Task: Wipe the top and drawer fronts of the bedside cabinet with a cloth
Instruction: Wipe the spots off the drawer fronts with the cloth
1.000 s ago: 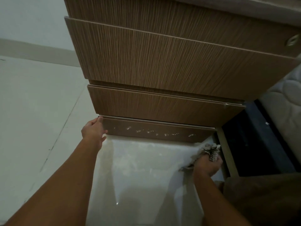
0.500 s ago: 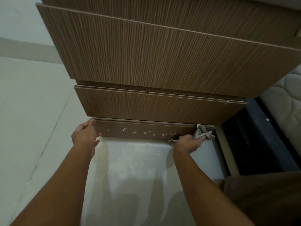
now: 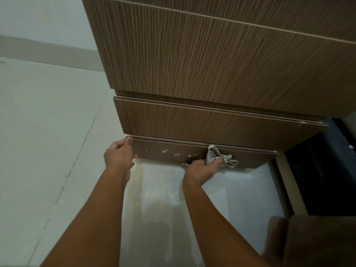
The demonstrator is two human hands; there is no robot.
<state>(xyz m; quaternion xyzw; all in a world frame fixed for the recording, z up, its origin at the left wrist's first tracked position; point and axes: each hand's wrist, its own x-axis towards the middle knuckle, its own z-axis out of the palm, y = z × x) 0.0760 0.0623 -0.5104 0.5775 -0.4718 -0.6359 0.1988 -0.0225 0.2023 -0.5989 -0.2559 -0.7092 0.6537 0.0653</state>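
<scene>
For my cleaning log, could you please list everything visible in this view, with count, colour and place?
bedside cabinet: one, brown wood grain, upper centre and right.
bottom drawer front: one, brown with white smudges, lowest, just above the floor.
cloth: one, grey-white checked, pressed on the bottom drawer front.
floor: one, pale tiles, left and below.
skirting: one, grey strip, upper left.
dark gap: one, black, right of the cabinet.
left hand: one, gripping the drawer front's left end.
right hand: one, holding the cloth.

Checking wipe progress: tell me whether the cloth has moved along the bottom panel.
Yes. The cloth went from the bottom panel right end leftward, toward its white smudges.
</scene>
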